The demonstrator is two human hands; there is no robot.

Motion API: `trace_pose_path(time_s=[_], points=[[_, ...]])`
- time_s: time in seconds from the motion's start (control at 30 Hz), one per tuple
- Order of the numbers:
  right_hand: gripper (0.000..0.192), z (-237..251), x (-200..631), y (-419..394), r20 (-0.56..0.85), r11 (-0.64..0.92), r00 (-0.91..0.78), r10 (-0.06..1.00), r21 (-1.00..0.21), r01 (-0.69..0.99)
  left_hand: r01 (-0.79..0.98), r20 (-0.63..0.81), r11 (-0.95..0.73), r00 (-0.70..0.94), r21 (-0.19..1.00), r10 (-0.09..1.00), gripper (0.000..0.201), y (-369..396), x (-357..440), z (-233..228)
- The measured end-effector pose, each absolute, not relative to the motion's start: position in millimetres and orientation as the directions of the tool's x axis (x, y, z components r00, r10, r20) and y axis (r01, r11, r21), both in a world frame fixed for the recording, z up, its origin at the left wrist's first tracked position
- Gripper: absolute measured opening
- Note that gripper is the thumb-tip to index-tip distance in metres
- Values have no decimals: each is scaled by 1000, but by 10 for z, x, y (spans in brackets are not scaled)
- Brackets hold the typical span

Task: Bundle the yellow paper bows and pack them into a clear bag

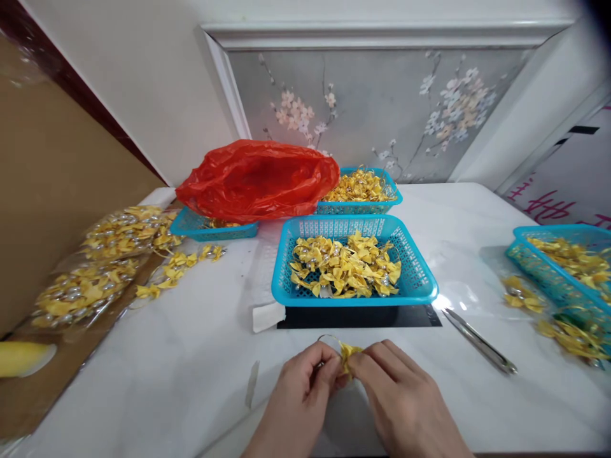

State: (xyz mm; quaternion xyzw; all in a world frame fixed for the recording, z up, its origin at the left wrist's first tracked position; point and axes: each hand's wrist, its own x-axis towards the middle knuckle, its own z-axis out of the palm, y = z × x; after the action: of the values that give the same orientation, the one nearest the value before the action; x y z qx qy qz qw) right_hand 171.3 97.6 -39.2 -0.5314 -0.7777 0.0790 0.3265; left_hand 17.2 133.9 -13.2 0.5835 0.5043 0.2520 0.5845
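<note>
A small yellow ribbon bow [349, 354] is pinched between my two hands, low in the middle of the view. My left hand [305, 385] is closed on its left side, where a thin looped wire or cord [329, 337] sticks up. Closed fingers of my right hand [398, 388] press on the bow's right side and hide part of it. Just beyond my hands stands a blue plastic basket [354, 301] with many yellow bows and silvery beads [346, 264] in it.
Metal thread snips [480, 341] lie to the right. Another blue basket [556, 267] and bagged bows [573, 337] are at far right. A red plastic bag [258, 181] covers a basket at the back, beside another basket [363, 207]. Bagged bows [90, 286] lie left.
</note>
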Motion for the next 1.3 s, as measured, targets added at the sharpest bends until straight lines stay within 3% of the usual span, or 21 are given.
trace_pose_path(time_s=[0.23,0.47,0.6,0.73,0.83,0.9,0.97,1.03,1.13,1.3], points=[[26,-496,1653,960,409,392,-137,902,-642,659,403,-229,68,365,913,902,24,1333,173,-196],[26,-502,1638,947,399,375,-111,910,-682,628,453,-128,-50,354,890,926,21,1325,153,-200],[19,-479,1623,953,444,377,-57,894,-678,632,461,-128,-40,328,887,936,20,1319,165,-175],[13,-443,1669,964,457,326,76,886,-731,599,381,-199,74,300,922,933,21,1313,163,-187],[15,-394,1767,957,386,275,203,900,-864,422,192,-271,224,267,955,925,23,1318,150,-220],[16,-351,1844,956,224,191,293,930,-972,135,40,-308,308,254,950,917,27,1327,144,-245],[18,-308,1916,970,26,97,350,937,-977,-188,-50,-350,371,236,927,907,32,1335,141,-261],[20,-280,1980,1000,-112,50,387,915,-921,-386,-92,-391,421,232,903,891,33,1336,141,-260],[24,-294,2057,1047,-171,62,458,873,-891,-450,-182,-448,505,281,844,849,30,1326,143,-214],[28,-444,2120,1059,-122,56,499,858,-943,-327,-317,-505,607,350,728,789,23,1311,148,-110]])
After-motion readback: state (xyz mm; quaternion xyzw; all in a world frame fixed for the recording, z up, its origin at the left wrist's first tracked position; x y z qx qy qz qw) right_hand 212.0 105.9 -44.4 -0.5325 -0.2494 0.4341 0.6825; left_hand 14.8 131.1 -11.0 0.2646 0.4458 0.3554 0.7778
